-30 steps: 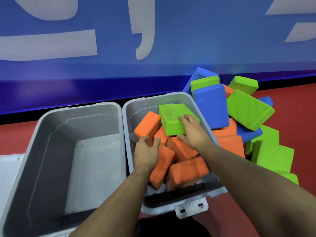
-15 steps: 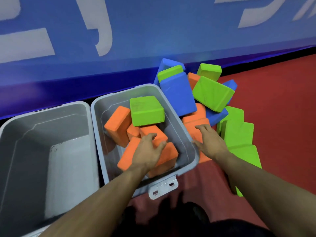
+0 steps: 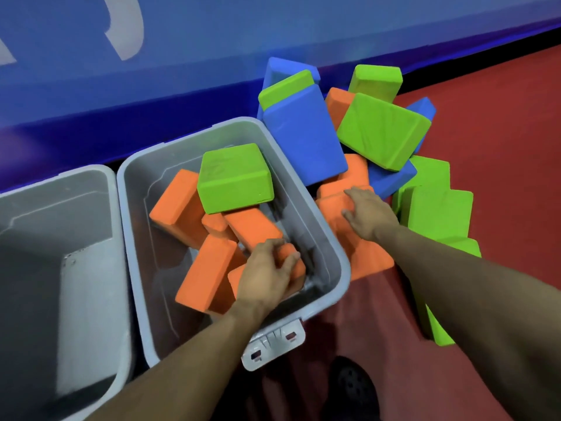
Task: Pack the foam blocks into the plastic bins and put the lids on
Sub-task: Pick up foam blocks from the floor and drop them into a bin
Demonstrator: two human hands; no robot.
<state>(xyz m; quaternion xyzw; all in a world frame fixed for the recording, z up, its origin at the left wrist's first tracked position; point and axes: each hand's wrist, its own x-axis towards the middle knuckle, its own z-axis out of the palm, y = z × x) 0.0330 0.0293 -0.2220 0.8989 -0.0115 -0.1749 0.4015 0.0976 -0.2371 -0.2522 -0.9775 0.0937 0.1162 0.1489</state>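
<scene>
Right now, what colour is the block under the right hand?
Orange. The right hand rests on an orange block outside the bin, clearest in the head view.

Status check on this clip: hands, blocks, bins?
Left hand grips orange block inside right bin. Right hand flat on orange block in pile. Left bin holds no blocks. No lids on.

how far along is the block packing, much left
Early on. Done: several orange blocks and one green block lie in the right bin. In hand: the left hand grips an orange block inside that bin; the right hand rests on an orange block in the floor pile. Left: that pile, the left bin, which shows no blocks, and both lids.
</scene>
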